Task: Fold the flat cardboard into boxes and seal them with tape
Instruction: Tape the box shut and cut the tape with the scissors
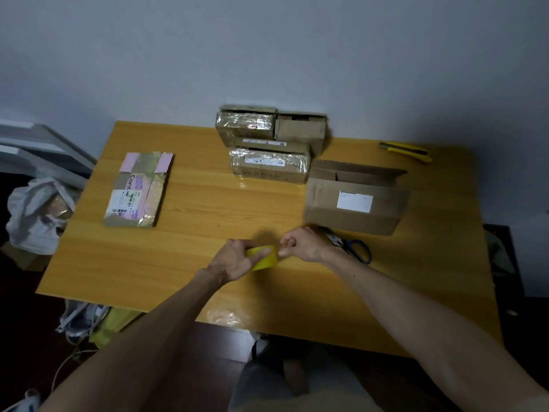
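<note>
My left hand (234, 260) grips a yellow roll of tape (265, 258) just above the wooden table (208, 209) near its front middle. My right hand (300, 243) pinches at the roll's right edge with thumb and curled fingers. A flattened cardboard piece with pink patches and labels (138, 190) lies at the left. An open brown box with a white label (355, 197) stands at the right, top flaps up. Three taped boxes (267, 144) are stacked at the back middle.
Blue-handled scissors (355, 249) lie just right of my right hand. A yellow utility knife (407, 151) lies at the back right. A white bag (35, 215) sits off the table's left edge, and clutter lies on the floor below.
</note>
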